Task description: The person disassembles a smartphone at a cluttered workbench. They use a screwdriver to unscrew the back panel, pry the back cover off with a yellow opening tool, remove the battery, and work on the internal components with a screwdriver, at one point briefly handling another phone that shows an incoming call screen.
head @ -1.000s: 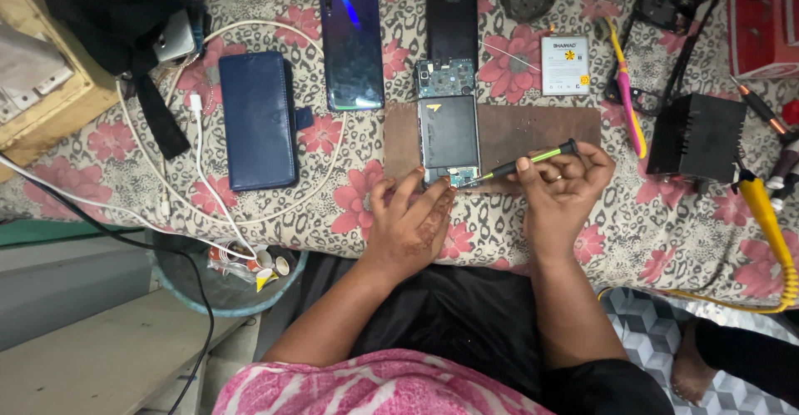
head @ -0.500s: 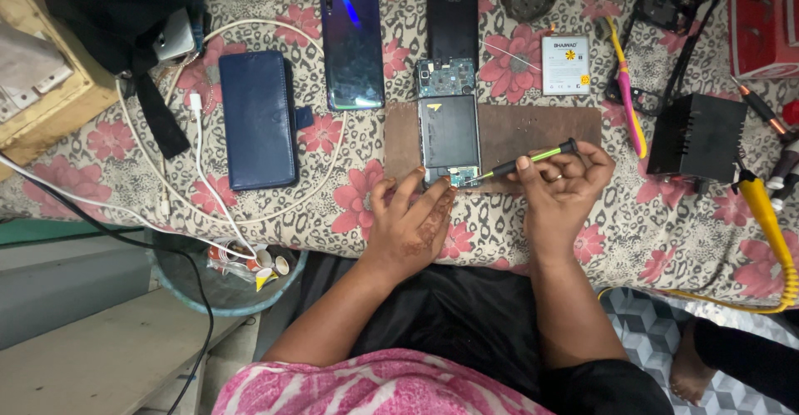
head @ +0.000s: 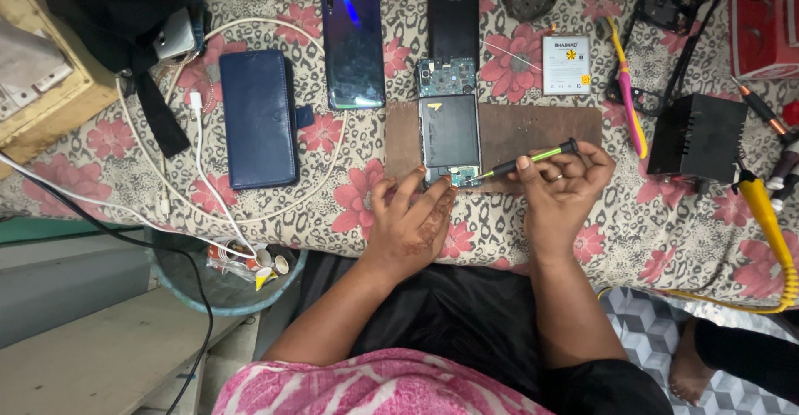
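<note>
An opened phone (head: 449, 124) with its back removed lies on a brown board (head: 541, 128), showing its black battery and circuit board. My right hand (head: 562, 186) grips a green and black screwdriver (head: 524, 161), whose tip touches the phone's lower end. My left hand (head: 412, 219) rests on the cloth with its fingertips against the phone's bottom left corner, holding nothing.
On the flowered cloth lie a dark blue wallet case (head: 260, 115), a glossy phone (head: 353, 44), a black phone (head: 454, 15), a white battery (head: 566, 64), a pink toothbrush (head: 626, 90), a black box (head: 697, 139), white cables (head: 200, 157). A bin (head: 229, 269) sits below.
</note>
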